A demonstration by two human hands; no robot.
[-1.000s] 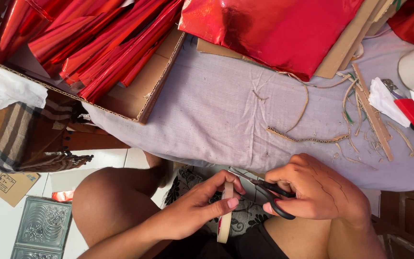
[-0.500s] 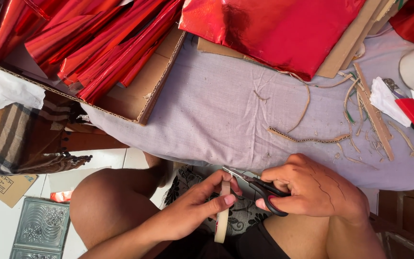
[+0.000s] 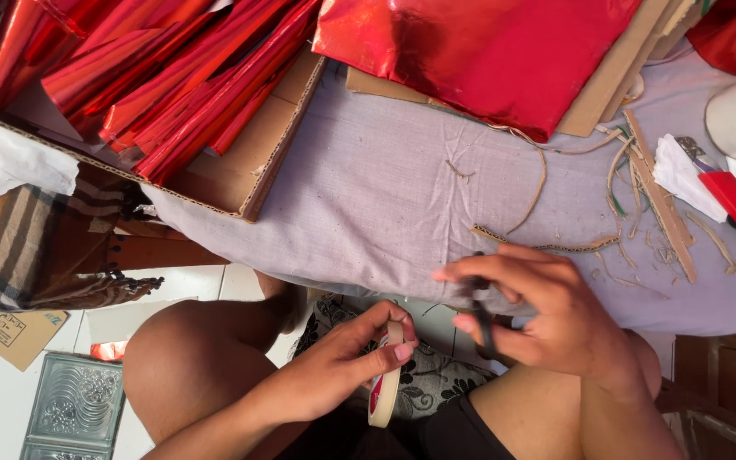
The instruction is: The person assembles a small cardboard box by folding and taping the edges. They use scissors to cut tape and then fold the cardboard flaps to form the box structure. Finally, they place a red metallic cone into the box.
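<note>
Grey cloth (image 3: 385,196) is covering the low work surface, with a cardboard box (image 3: 253,162) of red foil rolls (image 3: 155,77) sitting at its left edge, a red foil sheet (image 3: 479,51) lying up top and cardboard scraps (image 3: 653,192) littering the right side. You're gripping a roll of beige tape (image 3: 385,383) edge-on in your left hand (image 3: 342,366), fingers pinching its rim, down by your knee just below the cloth's edge. Your right hand (image 3: 547,315) is clenching black scissors (image 3: 480,319), fingers through the handles; motion blur is hiding the blades. Compared with half a second ago, your right hand is sitting higher, now overlapping the cloth's edge, and the scissors are no longer pointing across at the tape; the hands are now apart. Your left hand is keeping about the same spot.
</note>
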